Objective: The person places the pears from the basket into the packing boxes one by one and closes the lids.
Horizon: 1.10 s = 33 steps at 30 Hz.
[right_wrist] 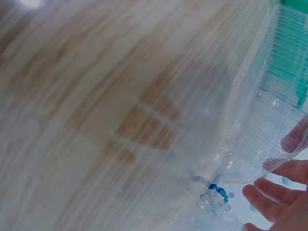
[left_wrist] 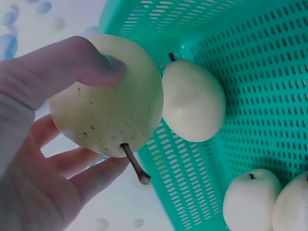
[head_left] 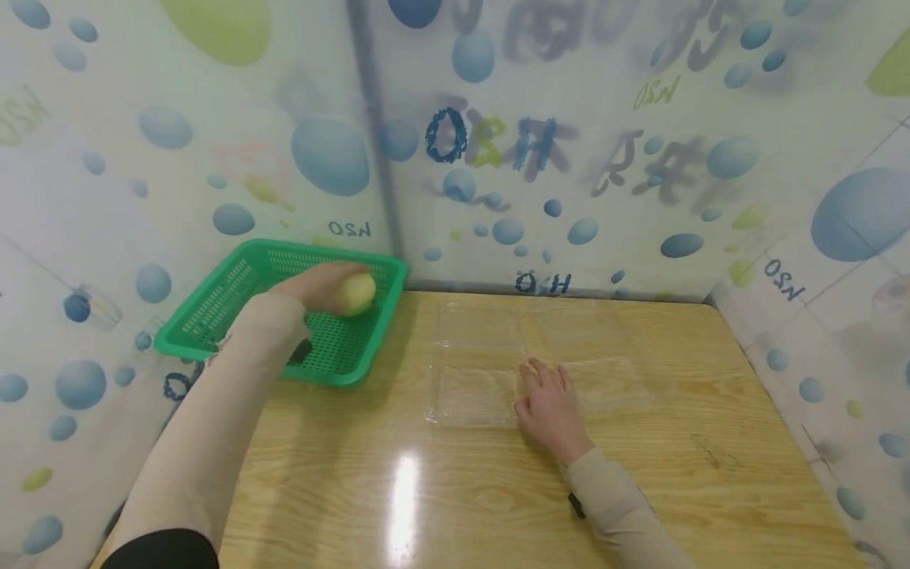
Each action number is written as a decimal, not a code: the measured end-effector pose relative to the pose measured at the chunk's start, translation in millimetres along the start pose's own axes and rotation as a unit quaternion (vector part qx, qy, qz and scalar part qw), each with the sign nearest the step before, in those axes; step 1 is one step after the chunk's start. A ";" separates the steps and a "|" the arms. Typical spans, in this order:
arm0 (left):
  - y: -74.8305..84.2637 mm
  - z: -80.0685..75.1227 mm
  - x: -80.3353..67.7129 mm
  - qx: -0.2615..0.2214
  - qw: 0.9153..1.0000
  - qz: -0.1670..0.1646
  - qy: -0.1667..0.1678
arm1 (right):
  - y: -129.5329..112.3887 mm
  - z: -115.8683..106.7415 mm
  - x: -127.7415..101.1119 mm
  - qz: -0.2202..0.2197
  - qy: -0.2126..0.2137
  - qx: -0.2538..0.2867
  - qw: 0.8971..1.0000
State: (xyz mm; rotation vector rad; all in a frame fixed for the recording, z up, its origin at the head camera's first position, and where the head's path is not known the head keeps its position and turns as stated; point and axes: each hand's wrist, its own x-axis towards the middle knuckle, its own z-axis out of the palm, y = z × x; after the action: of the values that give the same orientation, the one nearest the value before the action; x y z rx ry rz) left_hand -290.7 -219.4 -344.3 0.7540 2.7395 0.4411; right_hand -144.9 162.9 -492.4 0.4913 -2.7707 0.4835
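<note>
My left hand (head_left: 316,286) grips a pale yellow pear (head_left: 355,293) above the green plastic basket (head_left: 213,304) at the table's back left. In the left wrist view the thumb and fingers (left_wrist: 86,65) wrap the speckled pear (left_wrist: 108,103), its stem pointing down. Three more pears lie in the basket (left_wrist: 250,86), one (left_wrist: 192,98) right beside the held one. My right hand (head_left: 549,399) rests flat, fingers straight, on a clear plastic tray (head_left: 472,371) with several compartments in the middle of the table. The right wrist view shows the fingertips (right_wrist: 274,192) against the clear tray (right_wrist: 260,130).
The wooden table (head_left: 498,490) is hemmed in by walls covered in a bubble-patterned sheet (head_left: 569,142) at the back and both sides. The basket overhangs the table's left edge.
</note>
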 end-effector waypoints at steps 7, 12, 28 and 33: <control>13.9 0.9 2.3 0.020 0.999 0.036 0.001 | 0.2 1.1 0.3 0.003 -0.004 0.002 1.000; 31.5 2.3 3.8 0.024 0.997 0.071 0.009 | 0.3 1.3 -0.4 -0.001 0.002 0.006 1.000; 93.9 25.4 8.1 0.068 0.983 0.171 -0.021 | -0.5 1.7 0.0 -0.014 0.013 -0.001 1.000; 107.3 43.6 12.2 0.102 0.973 0.204 -0.039 | -0.6 1.7 0.1 -0.021 0.019 -0.001 1.000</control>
State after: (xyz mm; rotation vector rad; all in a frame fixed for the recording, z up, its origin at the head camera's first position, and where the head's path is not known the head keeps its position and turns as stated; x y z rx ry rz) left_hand -238.2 -115.6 -348.3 1.3673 2.5775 0.2015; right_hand -145.2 161.8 -493.7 0.5340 -2.7185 0.4739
